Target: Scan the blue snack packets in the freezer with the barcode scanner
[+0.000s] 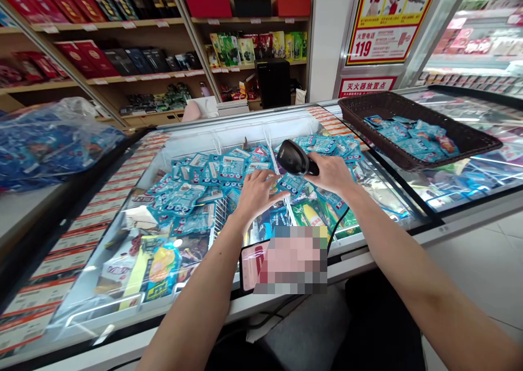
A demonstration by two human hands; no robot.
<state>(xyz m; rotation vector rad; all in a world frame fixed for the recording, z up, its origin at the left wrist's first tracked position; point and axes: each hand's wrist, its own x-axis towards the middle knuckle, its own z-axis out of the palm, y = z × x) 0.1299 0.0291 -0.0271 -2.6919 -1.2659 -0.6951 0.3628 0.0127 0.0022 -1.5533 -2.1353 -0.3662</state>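
My right hand [330,172] is wrapped round the handle of a black barcode scanner [292,157], held above small blue snack packets. The scanner's head points to the left, and a dark cable [338,226] hangs below my wrist. To its left, my left hand [258,192] reaches over the packets with thumb and fingers apart. I see nothing held in it. Many blue packets [232,168] lie spread on the glass top of a chest freezer [98,262]. In front of my hands lies a phone [253,267], its screen partly blurred out.
A dark woven basket [392,107] with more blue packets stands on the freezer at right. A plastic bag [53,137] full of packets sits at far left. Shelves [249,19] with boxes and bags stand behind, beside a fire notice [388,22].
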